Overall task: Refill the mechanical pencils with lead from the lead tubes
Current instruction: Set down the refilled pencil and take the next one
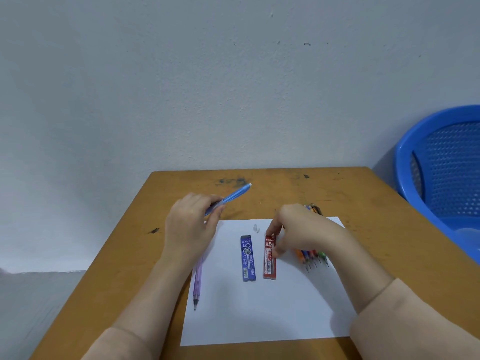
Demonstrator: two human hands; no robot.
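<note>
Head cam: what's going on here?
A person at a brown wooden table is refilling pencils. The left hand holds a light blue mechanical pencil raised off the table. The right hand pinches the red lead tube lying on the white paper sheet; the blue lead tube lies beside it, untouched. A purple mechanical pencil lies along the paper's left edge, and a cluster of coloured pencils sits under the right wrist.

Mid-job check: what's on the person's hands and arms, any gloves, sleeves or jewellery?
No gloves: the left hand and right hand are bare, no ring or watch showing. The left sleeve and right sleeve are plain pale beige, unmarked, ending well short of the wrists.
</note>
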